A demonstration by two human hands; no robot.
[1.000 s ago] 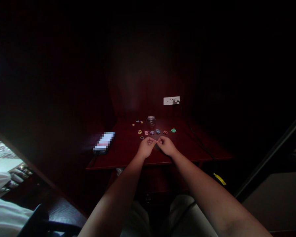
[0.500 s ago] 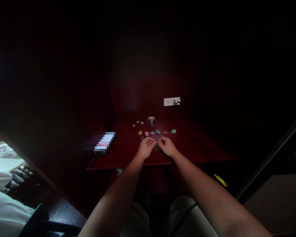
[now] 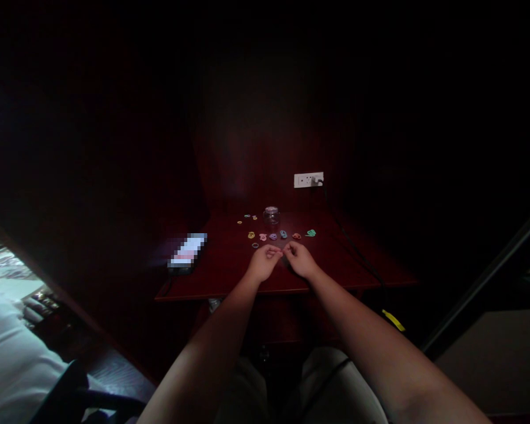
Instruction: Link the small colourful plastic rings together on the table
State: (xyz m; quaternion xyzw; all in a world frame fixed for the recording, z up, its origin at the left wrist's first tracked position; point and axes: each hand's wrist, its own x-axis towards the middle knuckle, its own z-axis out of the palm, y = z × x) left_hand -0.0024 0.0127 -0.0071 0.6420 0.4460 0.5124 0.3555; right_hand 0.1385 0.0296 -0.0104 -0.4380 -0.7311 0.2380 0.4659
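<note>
My left hand [image 3: 265, 263] and my right hand [image 3: 300, 260] meet almost fingertip to fingertip over the front half of the dark red desk. Both are closed in a pinch; whatever lies between the fingers is too small to make out. Just beyond them runs a row of small looped bands, grouped by colour: yellow [image 3: 251, 235], pink [image 3: 262, 237], purple [image 3: 272, 237], blue [image 3: 283, 234], orange-red [image 3: 296, 236] and green [image 3: 311, 234]. One pale single band [image 3: 255, 245] lies close to my left hand. Behind the row stands a clear lidded jar [image 3: 271, 217].
A few loose bands [image 3: 247, 216] lie at the back left. A lit phone [image 3: 188, 251] rests at the desk's left side. On the back wall is a white socket [image 3: 308, 180] with a plug in it, its black cable [image 3: 357, 254] trailing down the right side.
My hands stay pinched near each other, with the fingertips now slightly farther apart and a little to the right. The view has tilted slightly; the bands and jar keep their places.
</note>
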